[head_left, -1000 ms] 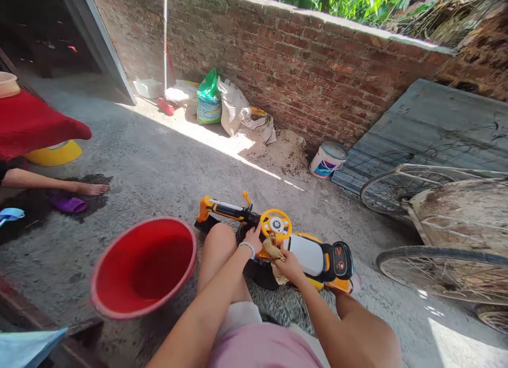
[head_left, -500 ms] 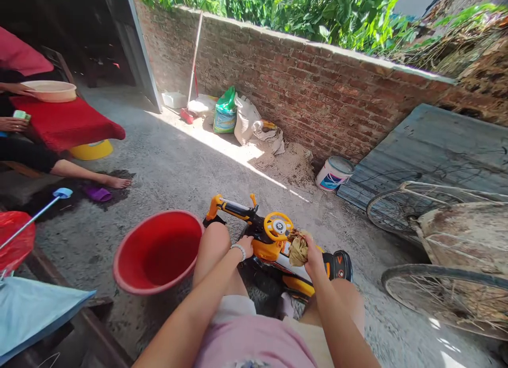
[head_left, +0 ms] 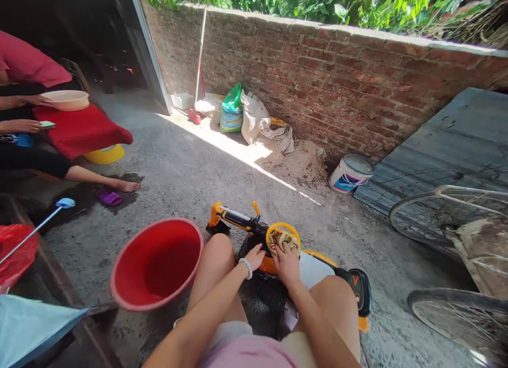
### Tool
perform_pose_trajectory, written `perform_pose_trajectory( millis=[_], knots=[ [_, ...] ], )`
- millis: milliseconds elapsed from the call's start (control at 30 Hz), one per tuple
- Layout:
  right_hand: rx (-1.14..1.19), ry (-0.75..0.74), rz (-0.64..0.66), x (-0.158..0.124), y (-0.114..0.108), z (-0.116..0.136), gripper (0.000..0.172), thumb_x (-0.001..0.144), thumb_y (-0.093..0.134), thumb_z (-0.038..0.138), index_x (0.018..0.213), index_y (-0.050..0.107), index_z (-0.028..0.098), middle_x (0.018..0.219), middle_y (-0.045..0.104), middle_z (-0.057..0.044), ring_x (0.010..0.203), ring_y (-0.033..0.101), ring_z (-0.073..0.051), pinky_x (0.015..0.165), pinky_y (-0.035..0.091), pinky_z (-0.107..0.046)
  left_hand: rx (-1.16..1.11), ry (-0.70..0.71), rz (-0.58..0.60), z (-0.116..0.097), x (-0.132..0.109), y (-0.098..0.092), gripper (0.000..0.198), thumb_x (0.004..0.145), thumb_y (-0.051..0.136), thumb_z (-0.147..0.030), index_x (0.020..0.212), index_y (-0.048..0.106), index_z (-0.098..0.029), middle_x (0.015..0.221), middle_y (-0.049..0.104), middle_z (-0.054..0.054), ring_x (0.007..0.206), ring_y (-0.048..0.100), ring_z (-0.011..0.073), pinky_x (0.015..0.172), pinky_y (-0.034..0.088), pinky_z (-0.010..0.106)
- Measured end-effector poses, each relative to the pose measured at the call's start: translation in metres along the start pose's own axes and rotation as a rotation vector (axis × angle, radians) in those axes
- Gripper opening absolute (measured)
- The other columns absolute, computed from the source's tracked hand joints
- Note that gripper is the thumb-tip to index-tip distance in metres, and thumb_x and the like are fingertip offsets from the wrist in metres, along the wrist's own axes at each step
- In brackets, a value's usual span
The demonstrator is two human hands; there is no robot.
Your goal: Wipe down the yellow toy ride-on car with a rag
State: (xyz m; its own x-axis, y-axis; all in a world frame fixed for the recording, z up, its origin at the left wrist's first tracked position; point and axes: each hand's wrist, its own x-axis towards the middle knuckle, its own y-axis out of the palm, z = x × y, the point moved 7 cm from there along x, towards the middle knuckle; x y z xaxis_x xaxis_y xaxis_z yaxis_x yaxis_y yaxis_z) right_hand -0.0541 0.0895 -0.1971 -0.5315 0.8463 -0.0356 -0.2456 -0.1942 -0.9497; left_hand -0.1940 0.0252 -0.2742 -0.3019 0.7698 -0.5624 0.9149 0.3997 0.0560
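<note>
A yellow, black and white ride-on toy excavator (head_left: 317,270) stands between my knees, its digging arm (head_left: 238,218) reaching to the left. My right hand (head_left: 287,263) presses a crumpled, stained yellowish cloth (head_left: 284,240) onto the yellow steering wheel (head_left: 294,231). The cloth covers most of the wheel's centre. My left hand (head_left: 255,257), with a pale beaded bracelet (head_left: 246,267) at the wrist, grips the toy's body just left of the wheel. Its fingertips are partly hidden.
A large red basin (head_left: 156,262) sits beside my left knee. Left, a co-worker holds a shallow bowl (head_left: 67,99) over a red cloth (head_left: 87,130). A paint bucket (head_left: 351,173) stands near the brick wall (head_left: 309,77); a wheeled cart (head_left: 476,251) is at right.
My right hand has moved left with the cloth, from the wheel's right side onto it. The left hand stays on the toy. The view has turned slightly.
</note>
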Motion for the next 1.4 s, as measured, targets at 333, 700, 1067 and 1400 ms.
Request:
perform_pose_trajectory(
  millis=[333, 700, 1067, 1400],
  knots=[
    [0.017, -0.128, 0.025, -0.005, -0.003, -0.040, 0.035, 0.088, 0.057, 0.018, 0.118, 0.075, 0.022, 0.139, 0.061, -0.014, 0.125, 0.051, -0.032, 0.111, 0.039, -0.042, -0.605, -0.257, 0.159, 0.002, 0.005, 0.061, 0.033, 0.091, 0.062, -0.017, 0.123, 0.059, -0.021, 0.104, 0.074, 0.006, 0.092, 0.074, 0.0192, 0.088, 0.060, 0.039],
    [0.081, -0.033, -0.090, 0.078, -0.043, -0.110, 0.025, 0.093, 0.056, 0.029, 0.107, 0.074, 0.017, 0.103, 0.063, -0.011, 0.097, 0.058, -0.025, 0.088, 0.046, -0.035, -0.197, -0.232, -0.065, 0.008, 0.032, 0.056, 0.020, 0.101, 0.054, -0.030, 0.121, 0.057, -0.025, 0.080, 0.066, -0.001, 0.080, 0.071, 0.0178, 0.079, 0.062, 0.035],
    [-0.112, -0.445, 0.412, 0.147, -0.007, 0.017, 0.045, 0.075, 0.068, 0.014, 0.114, 0.081, 0.030, 0.103, 0.076, -0.004, 0.100, 0.063, -0.025, 0.088, 0.044, -0.032, -0.097, -0.242, -0.149, 0.010, 0.037, 0.057, 0.013, 0.102, 0.047, -0.033, 0.113, 0.051, -0.027, 0.082, 0.059, -0.002, 0.082, 0.067, 0.0167, 0.074, 0.062, 0.033],
    [0.608, 0.414, 0.033, 0.076, -0.010, -0.130, 0.042, 0.067, 0.064, 0.029, 0.105, 0.080, 0.018, 0.087, 0.078, -0.004, 0.077, 0.065, -0.020, 0.071, 0.047, -0.028, -0.218, -0.228, -0.084, 0.005, 0.035, 0.065, 0.026, 0.105, 0.043, -0.029, 0.128, 0.052, -0.022, 0.072, 0.061, -0.002, 0.072, 0.070, 0.0185, 0.074, 0.063, 0.039]
  ],
)
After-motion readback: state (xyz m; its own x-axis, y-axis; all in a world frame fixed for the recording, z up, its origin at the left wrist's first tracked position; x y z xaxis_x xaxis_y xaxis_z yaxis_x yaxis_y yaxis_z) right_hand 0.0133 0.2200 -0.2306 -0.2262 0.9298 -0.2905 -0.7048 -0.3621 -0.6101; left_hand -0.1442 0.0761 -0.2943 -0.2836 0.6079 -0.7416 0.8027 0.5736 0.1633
